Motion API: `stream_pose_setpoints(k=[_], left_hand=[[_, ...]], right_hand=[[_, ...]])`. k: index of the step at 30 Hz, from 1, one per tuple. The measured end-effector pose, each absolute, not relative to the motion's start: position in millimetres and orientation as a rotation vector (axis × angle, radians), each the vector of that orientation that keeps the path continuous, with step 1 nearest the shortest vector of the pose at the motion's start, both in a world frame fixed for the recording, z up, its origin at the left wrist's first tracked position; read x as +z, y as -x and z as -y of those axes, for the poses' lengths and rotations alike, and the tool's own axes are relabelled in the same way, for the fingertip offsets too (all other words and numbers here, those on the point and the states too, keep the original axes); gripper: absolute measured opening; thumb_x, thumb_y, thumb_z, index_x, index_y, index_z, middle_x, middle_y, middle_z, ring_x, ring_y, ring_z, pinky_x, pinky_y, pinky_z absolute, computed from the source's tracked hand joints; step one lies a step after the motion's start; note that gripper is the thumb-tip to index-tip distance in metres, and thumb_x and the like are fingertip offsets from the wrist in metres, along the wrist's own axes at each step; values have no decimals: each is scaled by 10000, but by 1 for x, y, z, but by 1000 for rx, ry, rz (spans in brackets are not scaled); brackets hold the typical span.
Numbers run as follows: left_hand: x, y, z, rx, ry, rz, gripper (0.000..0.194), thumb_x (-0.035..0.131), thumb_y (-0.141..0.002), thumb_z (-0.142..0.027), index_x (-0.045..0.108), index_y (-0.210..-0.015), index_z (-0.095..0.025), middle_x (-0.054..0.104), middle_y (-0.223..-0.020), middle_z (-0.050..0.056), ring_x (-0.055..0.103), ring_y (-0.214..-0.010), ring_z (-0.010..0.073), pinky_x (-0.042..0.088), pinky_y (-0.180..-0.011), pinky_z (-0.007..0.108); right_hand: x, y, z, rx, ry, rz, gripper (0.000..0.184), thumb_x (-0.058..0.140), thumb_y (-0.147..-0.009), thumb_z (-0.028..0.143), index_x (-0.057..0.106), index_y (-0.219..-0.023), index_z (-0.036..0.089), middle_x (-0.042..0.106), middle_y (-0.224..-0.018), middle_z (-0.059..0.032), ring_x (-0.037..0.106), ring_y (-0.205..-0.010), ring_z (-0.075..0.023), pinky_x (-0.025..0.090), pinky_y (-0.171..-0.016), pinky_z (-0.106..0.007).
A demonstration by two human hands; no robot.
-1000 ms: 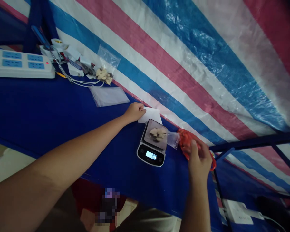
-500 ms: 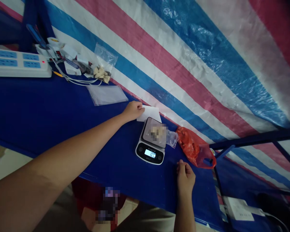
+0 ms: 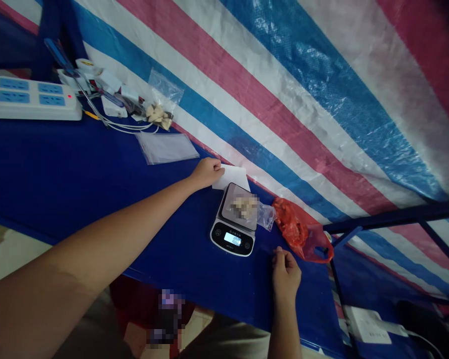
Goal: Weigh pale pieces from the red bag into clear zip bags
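A small digital scale stands on the blue table with a clear bag of pale pieces on its pan and its display lit. My left hand rests in a loose fist on the table, its fingers touching a white paper just behind the scale. My right hand lies on the table to the right of the scale with fingers curled, holding nothing I can see. A red plastic bag lies just beyond it.
A white power strip with a red light, white cables and small chargers sit at the far left. Near them lie a clear bag of pale pieces and an empty clear bag. A striped tarp forms the back wall.
My right hand left the red bag and drew back to the table near the front edge. The scale reading rose. My left hand stayed put.
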State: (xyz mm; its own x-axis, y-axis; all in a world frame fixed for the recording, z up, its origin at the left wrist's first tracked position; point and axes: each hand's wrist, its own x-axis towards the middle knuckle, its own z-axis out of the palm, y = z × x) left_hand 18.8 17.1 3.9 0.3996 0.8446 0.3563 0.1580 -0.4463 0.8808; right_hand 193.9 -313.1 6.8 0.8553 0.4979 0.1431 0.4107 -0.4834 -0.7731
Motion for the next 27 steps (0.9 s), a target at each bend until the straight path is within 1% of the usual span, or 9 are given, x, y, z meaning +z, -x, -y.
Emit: stream_pose_setpoints(k=[4, 7, 11, 13, 16, 18, 20, 24, 27], left_hand=[[4, -19, -17, 1087, -1863, -864, 389, 587, -719, -155, 239, -556, -216, 248, -531, -67, 269, -554, 103, 194, -594, 309], [5, -18, -15, 1078, -1857, -875, 398, 586, -723, -154, 231, -555, -218, 246, -527, -66, 272, -557, 106, 193, -594, 308], [7, -17, -14, 1059, -1848, -870, 380, 582, -722, -148, 246, -561, -219, 262, -529, -67, 279, -561, 108, 200, -595, 306], [8, -17, -14, 1061, -1839, -883, 375, 580, -720, -149, 249, -559, -219, 267, -527, -68, 282, -562, 109, 200, -596, 305], [8, -17, -14, 1074, -1828, -880, 375, 575, -719, -158, 244, -553, -217, 275, -522, -67, 287, -562, 108, 203, -601, 304], [7, -17, -14, 1077, -1823, -875, 369, 574, -720, -168, 250, -549, -215, 288, -520, -64, 295, -567, 110, 209, -603, 304], [6, -16, -13, 1070, -1817, -874, 358, 570, -728, -182, 264, -546, -214, 303, -519, -58, 306, -571, 114, 207, -601, 308], [3, -16, -12, 1064, -1828, -846, 350, 564, -742, -191, 270, -553, -217, 323, -518, -46, 304, -557, 120, 186, -596, 330], [0, -16, -12, 1072, -1844, -843, 378, 565, -726, -171, 235, -549, -218, 319, -512, -39, 286, -554, 125, 178, -602, 346]], right_hand=[[31, -187, 297, 57, 2053, 674, 463, 616, -850, 657, 644, -811, 196, 620, -663, 1, 566, -618, -174, 449, -618, -292], [51, -189, 278, 16, 2038, 714, 474, 592, -866, 665, 644, -837, 195, 678, -720, -30, 610, -653, -191, 478, -660, -311], [67, -199, 243, 177, 2128, 790, 492, 600, -849, 665, 655, -982, 194, 755, -841, -86, 684, -718, -243, 507, -667, -348], [72, -203, 224, 207, 2174, 875, 504, 656, -808, 630, 642, -1059, 193, 752, -827, -80, 690, -706, -255, 511, -662, -361], [88, -201, 196, 87, 2194, 1064, 460, 674, -797, 531, 632, -1098, 186, 720, -762, -45, 669, -661, -241, 494, -641, -353], [109, -194, 179, 28, 2135, 1241, 384, 621, -841, 473, 635, -1097, 187, 714, -770, -42, 668, -671, -230, 489, -643, -345], [138, -183, 162, 8, 2048, 1476, 328, 579, -879, 426, 643, -1107, 200, 725, -824, -52, 685, -719, -226, 498, -668, -345], [199, -160, 124, -201, 1872, 1889, 288, 607, -891, 368, 666, -1144, 242, 743, -906, -55, 714, -837, -241, 519, -739, -367], [224, -142, 77, -327, 1704, 2014, 270, 638, -881, 327, 676, -1138, 256, 751, -970, -61, 719, -914, -252, 531, -817, -394]])
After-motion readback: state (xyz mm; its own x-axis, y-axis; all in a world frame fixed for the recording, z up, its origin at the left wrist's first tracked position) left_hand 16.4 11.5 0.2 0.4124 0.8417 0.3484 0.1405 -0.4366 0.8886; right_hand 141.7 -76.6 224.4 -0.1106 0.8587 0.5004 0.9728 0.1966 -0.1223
